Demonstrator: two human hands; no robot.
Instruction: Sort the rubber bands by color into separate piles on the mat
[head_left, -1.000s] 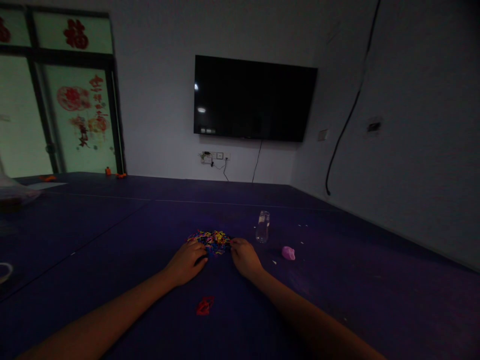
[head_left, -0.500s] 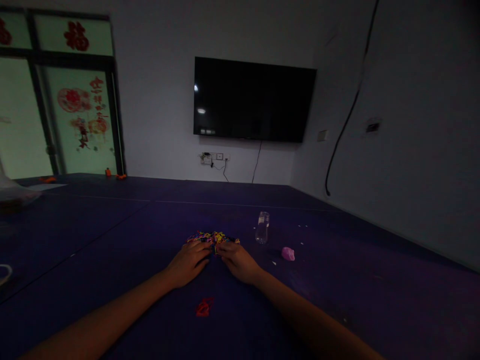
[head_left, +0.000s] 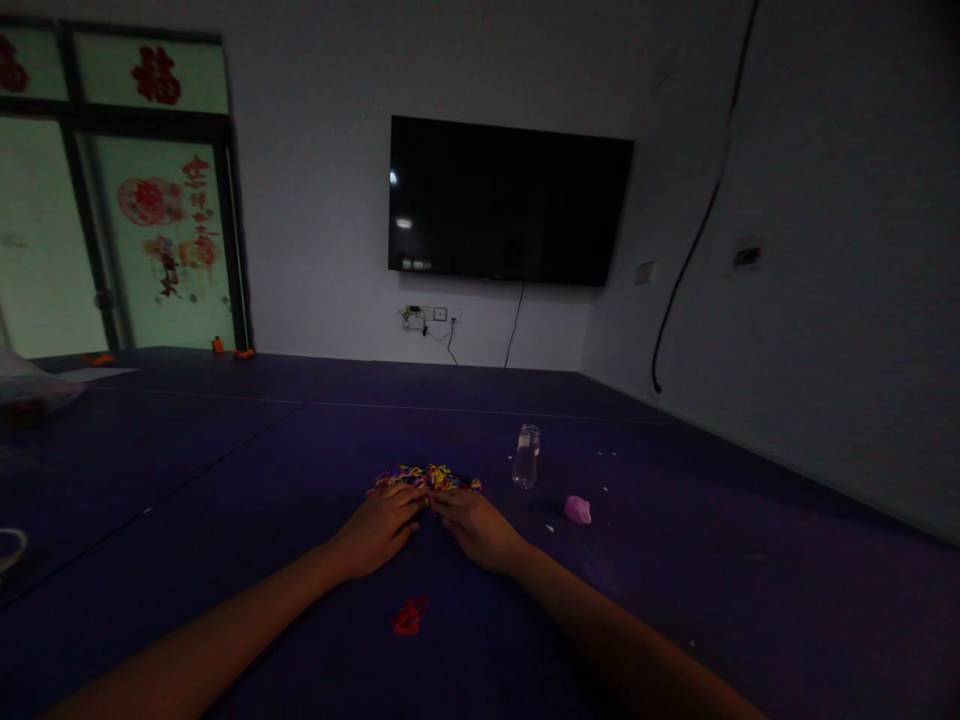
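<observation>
A heap of colourful small bands (head_left: 431,474), which look like rubber bands, lies on the purple surface in front of me. At its near left edge rests my left hand (head_left: 384,522), palm down, its fingers stretched over the bands. My right hand (head_left: 476,522) lies the same way on the near right edge, with the fingertips of both hands almost meeting in the middle. Neither hand shows a grip on anything, though the bands under the fingers are partly hidden. Closer to me, between my forearms, sits a small separate clump of red bands (head_left: 409,616).
Right of the heap stands a clear open bottle (head_left: 526,458), with a crumpled pink piece (head_left: 577,510) beside it and small white scraps about. A plastic bag (head_left: 34,385) is at the far left. A television (head_left: 510,202) hangs on the wall behind.
Both hands have shifted very slightly at the heap's near edge, and their fingertips look a little closer together. The red clump and the bottle stay put.
</observation>
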